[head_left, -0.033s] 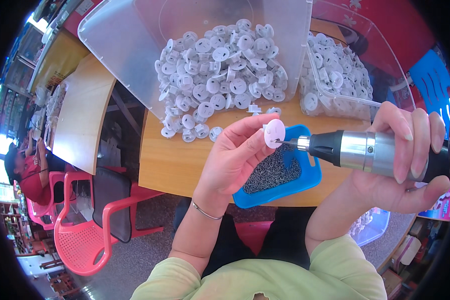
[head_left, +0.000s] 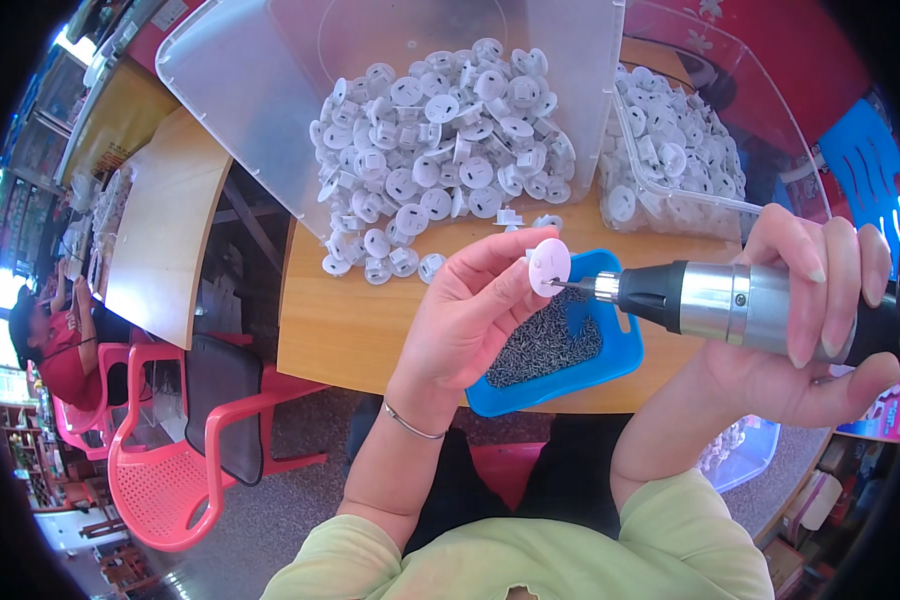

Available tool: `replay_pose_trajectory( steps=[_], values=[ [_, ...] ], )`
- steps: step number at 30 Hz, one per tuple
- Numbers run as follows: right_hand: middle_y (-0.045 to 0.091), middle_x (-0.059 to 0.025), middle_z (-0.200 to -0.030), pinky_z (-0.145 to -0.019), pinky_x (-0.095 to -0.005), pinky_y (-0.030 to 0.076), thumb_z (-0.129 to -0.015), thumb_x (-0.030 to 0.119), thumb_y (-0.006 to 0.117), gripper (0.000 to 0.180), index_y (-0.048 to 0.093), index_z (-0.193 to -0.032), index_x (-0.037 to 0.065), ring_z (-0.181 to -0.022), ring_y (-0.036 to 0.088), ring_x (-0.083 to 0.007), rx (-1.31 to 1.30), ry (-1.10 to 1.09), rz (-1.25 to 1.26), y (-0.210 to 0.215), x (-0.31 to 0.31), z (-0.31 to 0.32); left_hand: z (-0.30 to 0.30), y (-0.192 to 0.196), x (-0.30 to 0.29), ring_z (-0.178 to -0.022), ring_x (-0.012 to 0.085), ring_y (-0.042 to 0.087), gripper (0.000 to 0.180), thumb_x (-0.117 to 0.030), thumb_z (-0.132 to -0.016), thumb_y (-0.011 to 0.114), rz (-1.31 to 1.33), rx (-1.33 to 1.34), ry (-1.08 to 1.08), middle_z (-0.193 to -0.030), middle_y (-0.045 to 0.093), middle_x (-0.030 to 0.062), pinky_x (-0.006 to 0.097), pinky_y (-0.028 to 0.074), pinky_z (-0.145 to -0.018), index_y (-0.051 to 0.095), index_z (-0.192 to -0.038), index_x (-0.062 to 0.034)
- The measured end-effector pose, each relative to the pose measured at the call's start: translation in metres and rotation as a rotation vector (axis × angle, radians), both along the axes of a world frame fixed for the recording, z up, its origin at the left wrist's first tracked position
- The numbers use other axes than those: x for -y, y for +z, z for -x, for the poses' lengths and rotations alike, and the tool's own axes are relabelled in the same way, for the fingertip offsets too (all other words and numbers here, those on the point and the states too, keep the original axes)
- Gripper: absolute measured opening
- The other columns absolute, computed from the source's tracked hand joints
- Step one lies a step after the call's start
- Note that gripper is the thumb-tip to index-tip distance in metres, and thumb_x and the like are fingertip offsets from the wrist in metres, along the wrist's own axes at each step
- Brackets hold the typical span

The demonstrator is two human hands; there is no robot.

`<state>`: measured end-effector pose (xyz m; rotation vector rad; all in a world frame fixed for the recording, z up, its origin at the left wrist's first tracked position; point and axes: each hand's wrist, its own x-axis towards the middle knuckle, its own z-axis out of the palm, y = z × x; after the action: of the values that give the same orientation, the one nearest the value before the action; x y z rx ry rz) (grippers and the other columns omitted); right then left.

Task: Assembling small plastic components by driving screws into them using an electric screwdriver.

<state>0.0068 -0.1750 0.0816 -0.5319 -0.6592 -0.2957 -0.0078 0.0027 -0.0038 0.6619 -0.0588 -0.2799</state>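
White disc point(head_left: 549, 266) sits pinched in the left hand point(head_left: 470, 320) fingers above a blue tray point(head_left: 625, 355) of dark screws point(head_left: 547, 345). Right hand point(head_left: 815, 320) wraps the screwdriver point(head_left: 730, 300), tip touching the disc. Clear bins point(head_left: 270, 90) on the worktop point(head_left: 340, 320) hold white discs.

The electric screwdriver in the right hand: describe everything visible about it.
The electric screwdriver has a shiny silver metal barrel, a black tapered nose with a small silver chuck and a thin bit, and a dark rear section mostly hidden by the right hand, which wraps around it. It lies roughly horizontal, bit pointing left above the blue tray of small dark screws. The bit tip meets the face of the white round plastic disc pinched in the left hand.
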Motion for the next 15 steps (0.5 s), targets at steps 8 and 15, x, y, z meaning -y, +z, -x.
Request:
replay_pose_trajectory(
  steps=[8, 15],
  values=[
    [0.044, 0.003, -0.063, -0.069, -0.0229, 0.04, -0.064, 0.019, 0.071, 0.038, 0.038, -0.083, 0.012, -0.05, 0.046, -0.006, 0.038, 0.077, 0.041, 0.0009, -0.0003, 0.0011, -0.0004, -0.0011, 0.0, -0.091, 0.0148, 0.056, 0.029, -0.006, -0.083, 0.049, -0.011, 0.013, 0.018, -0.101, 0.055, 0.0095, 0.026, 0.049, -0.078, 0.047, -0.111, 0.0011],
    [0.044, 0.0029, -0.064, -0.069, -0.0236, 0.04, -0.066, 0.021, 0.071, 0.039, 0.038, -0.084, 0.012, -0.052, 0.046, -0.0064, 0.048, 0.108, 0.062, 0.0001, 0.0005, 0.0004, -0.0007, -0.0019, 0.0, -0.09, 0.0144, 0.056, 0.028, -0.006, -0.083, 0.049, -0.024, 0.019, 0.015, -0.101, 0.055, 0.0092, 0.025, 0.049, -0.077, 0.048, -0.11, 0.001]
  ],
)
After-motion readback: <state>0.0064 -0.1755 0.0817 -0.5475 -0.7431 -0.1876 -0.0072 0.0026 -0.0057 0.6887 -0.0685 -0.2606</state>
